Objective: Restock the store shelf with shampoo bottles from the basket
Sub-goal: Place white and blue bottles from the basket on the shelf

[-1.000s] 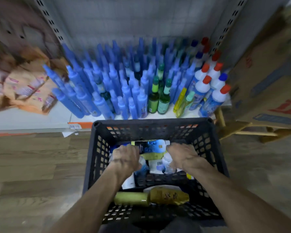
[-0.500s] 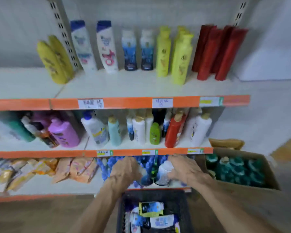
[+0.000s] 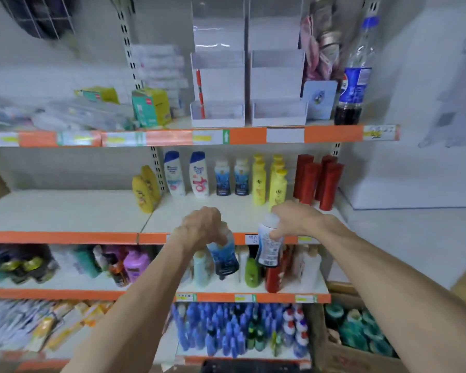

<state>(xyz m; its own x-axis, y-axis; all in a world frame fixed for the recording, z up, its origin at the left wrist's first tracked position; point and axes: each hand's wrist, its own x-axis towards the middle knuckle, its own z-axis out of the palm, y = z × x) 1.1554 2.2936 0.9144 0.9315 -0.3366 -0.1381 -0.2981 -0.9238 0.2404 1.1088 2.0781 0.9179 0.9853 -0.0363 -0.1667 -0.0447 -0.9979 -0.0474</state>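
Left hand [image 3: 201, 227] fingers curl round a blue shampoo bottle [image 3: 223, 258]; right hand [image 3: 293, 220] fingers grip a white-capped bottle [image 3: 269, 246] (both at the front edge of the shelf [image 3: 65, 211]).

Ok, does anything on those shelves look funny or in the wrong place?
Yes. A soda bottle stands on the top shelf beside white display boxes, nearly empty, with dark drink only at the bottom. It isn't like the goods around it. Lower down, two yellow bottles lean sideways, while the white bottles beside them stand straighter.

Orange shelf edges [image 3: 331, 133]; red bottles [image 3: 331, 184]; yellow bottles [image 3: 258, 181]
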